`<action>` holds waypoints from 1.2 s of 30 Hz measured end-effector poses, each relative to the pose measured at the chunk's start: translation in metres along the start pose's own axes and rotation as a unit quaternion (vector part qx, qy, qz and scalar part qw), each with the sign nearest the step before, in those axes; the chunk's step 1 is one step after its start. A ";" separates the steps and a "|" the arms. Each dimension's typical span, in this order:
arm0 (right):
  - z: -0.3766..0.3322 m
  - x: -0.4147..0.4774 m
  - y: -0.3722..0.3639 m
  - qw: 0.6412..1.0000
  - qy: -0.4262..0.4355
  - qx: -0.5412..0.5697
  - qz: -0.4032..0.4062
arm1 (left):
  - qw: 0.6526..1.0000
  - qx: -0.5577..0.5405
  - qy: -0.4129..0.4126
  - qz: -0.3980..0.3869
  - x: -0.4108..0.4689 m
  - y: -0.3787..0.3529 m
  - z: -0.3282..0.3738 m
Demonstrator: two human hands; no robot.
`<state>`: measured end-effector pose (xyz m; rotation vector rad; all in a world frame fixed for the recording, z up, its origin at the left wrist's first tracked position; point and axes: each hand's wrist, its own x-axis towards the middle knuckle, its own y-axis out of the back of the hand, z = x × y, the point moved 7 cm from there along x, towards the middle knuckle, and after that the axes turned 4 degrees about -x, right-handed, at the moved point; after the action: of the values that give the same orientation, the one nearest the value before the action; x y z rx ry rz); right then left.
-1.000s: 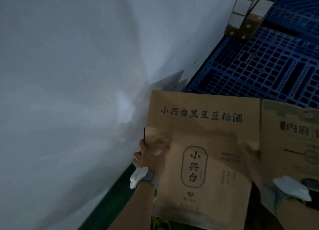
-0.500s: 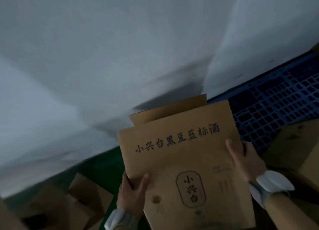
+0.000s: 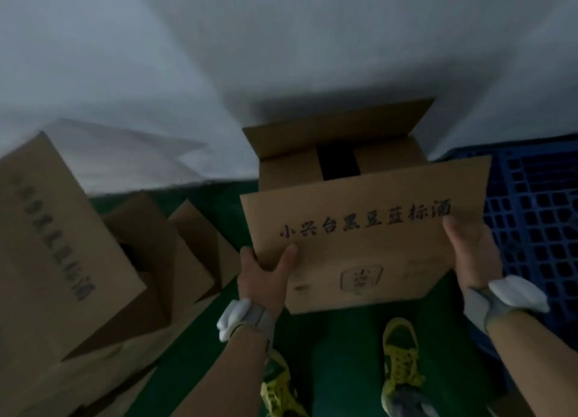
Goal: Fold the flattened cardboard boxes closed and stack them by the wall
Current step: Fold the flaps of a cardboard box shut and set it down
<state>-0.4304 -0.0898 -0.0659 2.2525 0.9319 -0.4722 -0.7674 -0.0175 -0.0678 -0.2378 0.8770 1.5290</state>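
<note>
We held the brown printed cardboard box (image 3: 359,238) clenched between left hand (image 3: 264,272) and right hand (image 3: 472,251), its long axis crosswise, open flaps toward the white wall (image 3: 281,57).

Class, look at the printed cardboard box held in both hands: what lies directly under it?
Under the held box show green floor and two yellow-green shoes. The floor just beneath it near the wall is covered. Both the left hand and right hand grip its sides.

cardboard boxes (image 3: 359,229): at least 3 | hands (image 3: 266,276): 2 | shoes (image 3: 400,363): 2 | pallet (image 3: 531,222): 1
</note>
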 end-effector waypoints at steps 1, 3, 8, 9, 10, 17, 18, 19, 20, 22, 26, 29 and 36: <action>0.011 0.010 -0.005 1.000 -0.002 -0.004 -0.001 | 1.000 0.001 -0.004 0.007 0.008 -0.002 -0.007; 0.036 0.029 -0.015 1.000 -0.009 -0.011 -0.011 | 1.000 0.009 -0.011 0.024 0.020 -0.007 -0.020; 0.076 0.024 -0.026 0.986 -0.078 -0.133 -0.065 | 0.996 0.083 0.021 -0.002 0.037 -0.020 -0.061; 0.089 0.020 -0.025 0.978 -0.104 -0.163 -0.078 | 0.993 0.112 0.040 -0.015 0.037 -0.021 -0.072; 0.101 0.015 -0.022 0.968 -0.135 -0.194 -0.080 | 0.987 0.142 0.063 -0.030 0.034 -0.022 -0.083; 0.159 0.002 -0.018 0.907 -0.247 -0.336 -0.061 | 0.963 0.217 0.152 -0.045 0.030 -0.030 -0.136; 0.160 0.006 -0.021 0.914 -0.250 -0.317 -0.046 | 0.964 0.213 0.157 -0.024 0.033 -0.032 -0.136; 0.159 0.010 -0.025 0.921 -0.248 -0.299 -0.031 | 0.966 0.204 0.158 -0.005 0.036 -0.035 -0.135; 0.155 0.011 -0.028 0.924 -0.240 -0.298 -0.011 | 0.971 0.191 0.146 0.011 0.039 -0.037 -0.134; 0.140 0.014 -0.031 0.930 -0.179 -0.317 0.046 | 0.972 0.219 0.083 0.024 0.043 -0.038 -0.122; 0.093 0.013 -0.029 0.878 -0.003 -0.471 0.090 | 0.922 0.383 -0.054 0.009 0.048 -0.035 -0.085; 0.062 0.016 -0.039 0.757 0.134 -0.638 0.048 | 0.869 0.476 -0.137 -0.007 0.047 -0.044 -0.065; 0.092 0.016 -0.057 0.757 0.082 -0.643 -0.087 | 0.899 0.433 -0.013 -0.065 0.054 -0.051 -0.096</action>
<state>-0.4678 -0.1143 -0.1656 0.9296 1.0601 0.2941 -0.7639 -0.0426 -0.1868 0.3694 1.3989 0.8944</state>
